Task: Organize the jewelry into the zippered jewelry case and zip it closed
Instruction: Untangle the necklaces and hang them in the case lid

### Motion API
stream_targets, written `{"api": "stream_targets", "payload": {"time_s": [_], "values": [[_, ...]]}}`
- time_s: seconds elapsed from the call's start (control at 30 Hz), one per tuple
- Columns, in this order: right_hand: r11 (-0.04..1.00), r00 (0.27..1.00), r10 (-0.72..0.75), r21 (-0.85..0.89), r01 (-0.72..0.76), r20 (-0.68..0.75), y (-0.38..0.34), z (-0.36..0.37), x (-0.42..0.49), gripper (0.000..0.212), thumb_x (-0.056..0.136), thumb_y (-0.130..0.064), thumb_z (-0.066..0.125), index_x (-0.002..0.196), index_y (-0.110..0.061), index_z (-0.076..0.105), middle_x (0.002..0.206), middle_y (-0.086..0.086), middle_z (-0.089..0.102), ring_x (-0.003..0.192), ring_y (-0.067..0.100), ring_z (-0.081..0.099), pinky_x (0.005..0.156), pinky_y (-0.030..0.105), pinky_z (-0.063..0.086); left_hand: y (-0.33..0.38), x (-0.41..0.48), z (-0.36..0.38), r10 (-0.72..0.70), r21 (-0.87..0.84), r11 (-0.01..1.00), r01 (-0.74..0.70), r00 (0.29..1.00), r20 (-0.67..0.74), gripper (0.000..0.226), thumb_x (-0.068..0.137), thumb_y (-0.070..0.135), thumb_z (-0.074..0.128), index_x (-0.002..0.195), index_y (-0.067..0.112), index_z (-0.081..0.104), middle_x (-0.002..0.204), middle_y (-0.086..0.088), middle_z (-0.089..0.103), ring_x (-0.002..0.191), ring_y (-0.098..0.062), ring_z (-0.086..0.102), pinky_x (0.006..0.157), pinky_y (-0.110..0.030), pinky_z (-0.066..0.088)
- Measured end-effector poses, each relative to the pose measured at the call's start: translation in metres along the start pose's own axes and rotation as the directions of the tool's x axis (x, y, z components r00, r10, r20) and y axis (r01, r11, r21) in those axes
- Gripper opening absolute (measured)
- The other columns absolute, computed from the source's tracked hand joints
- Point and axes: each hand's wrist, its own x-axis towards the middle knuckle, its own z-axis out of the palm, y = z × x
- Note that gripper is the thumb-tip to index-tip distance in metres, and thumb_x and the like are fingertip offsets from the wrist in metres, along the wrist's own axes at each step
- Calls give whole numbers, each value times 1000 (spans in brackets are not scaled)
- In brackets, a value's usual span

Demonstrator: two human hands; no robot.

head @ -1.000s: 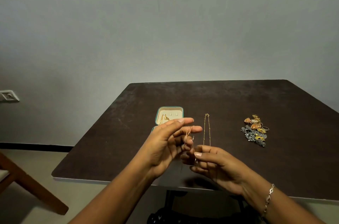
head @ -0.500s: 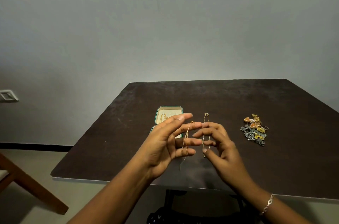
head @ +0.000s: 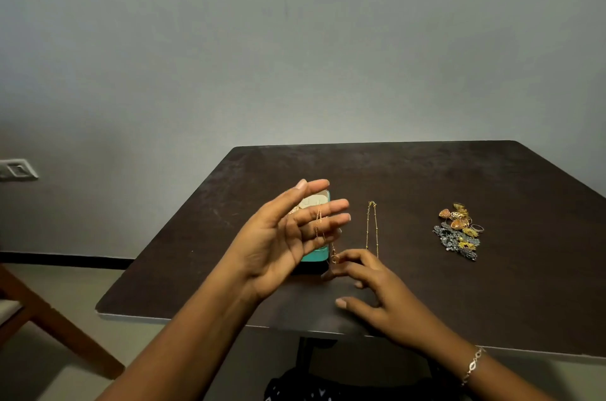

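Note:
My left hand [head: 282, 240] is raised above the table with its fingers straight and spread, palm facing right. A thin gold chain [head: 318, 226] is looped over those fingers and hangs down. My right hand [head: 377, 292] sits lower, near the table, and its fingertips pinch the chain's lower end by the clasp. The teal zippered jewelry case [head: 316, 254] lies open behind my left hand, mostly hidden, with a cream lining. A second gold chain [head: 372, 226] lies straight on the table to the right of the case.
A pile of gold, orange and grey jewelry [head: 459, 231] lies on the dark table [head: 492, 285] at the right. A wooden chair [head: 49, 318] stands at lower left, beyond the table's front edge. A bracelet is on my right wrist.
My right hand dropped from beside my left fingers down to the chain's hanging end. My left hand rose and spread over the case.

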Motion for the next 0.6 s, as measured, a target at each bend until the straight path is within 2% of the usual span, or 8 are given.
{"api": "stream_targets", "payload": {"time_s": [0.07, 0.13, 0.27, 0.33, 0.4, 0.47, 0.53, 0.6], "values": [[999, 998, -36, 7, 37, -50, -1, -1, -1, 28, 77, -46, 52, 101, -37, 63, 118, -15, 45, 114, -4, 42, 90, 6, 33, 2, 2, -3, -18, -38, 999, 16, 998, -52, 45, 78, 33, 51, 116, 10, 58, 109, -20, 67, 98, -27, 66, 88, -37, 51], [996, 989, -75, 44, 81, -126, -4, -2, -2, 22, 81, -42, 52, 97, -34, 65, 120, -14, 47, 117, 0, 44, 93, 10, 35, 4, 4, -8, -31, -66, 998, 24, 993, -115, 42, 79, 31, 51, 114, 9, 60, 110, -20, 67, 102, -27, 65, 92, -38, 48], [963, 956, -159, 174, 205, -248, -14, -11, -1, 18, 85, -29, 52, 89, -25, 69, 123, -7, 55, 121, 7, 48, 96, 14, 37, 2, 10, -15, -75, -60, 996, 63, 973, -219, 32, 90, 17, 45, 114, 2, 58, 109, -19, 67, 93, -23, 67, 82, -34, 53], [918, 961, -144, 329, 219, -238, -20, -17, 1, 20, 84, -27, 53, 86, -20, 71, 114, -7, 62, 116, 9, 53, 94, 16, 40, -3, 11, -15, -89, 54, 993, 106, 963, -256, 29, 88, 8, 44, 112, 2, 60, 106, -16, 69, 85, -20, 67, 71, -30, 55], [849, 972, -101, 491, 195, -210, -26, -23, 2, 21, 81, -26, 54, 83, -14, 72, 102, -1, 68, 110, 14, 58, 92, 18, 43, -9, 12, -12, -77, 234, 961, 149, 953, -293, 33, 84, -3, 39, 106, 4, 62, 103, -10, 71, 75, -16, 62, 56, -24, 47], [766, 979, -31, 624, 152, -199, -31, -28, 2, 23, 78, -28, 60, 82, -9, 72, 91, 6, 71, 103, 20, 63, 89, 21, 46, -15, 12, -11, -73, 336, 925, 178, 950, -303, 38, 81, -11, 38, 101, 6, 65, 94, -4, 73, 70, -13, 60, 50, -21, 40], [698, 986, 37, 711, 91, -163, -36, -33, 3, 30, 72, -38, 68, 80, -10, 73, 83, 8, 71, 97, 23, 64, 85, 22, 49, -20, 11, -10, -74, 386, 904, 184, 956, -283, 33, 80, -13, 46, 96, 7, 68, 80, 2, 74, 64, -10, 59, 43, -16, 39], [634, 991, 93, 773, 14, -94, -40, -38, 2, 29, 73, -39, 68, 78, -10, 73, 72, 8, 68, 87, 22, 65, 79, 22, 50, -24, 10, -9, -49, 425, 891, 159, 964, -260, 26, 80, -10, 56, 94, 8, 69, 72, 5, 73, 57, -7, 60, 39, -14, 37]]}}
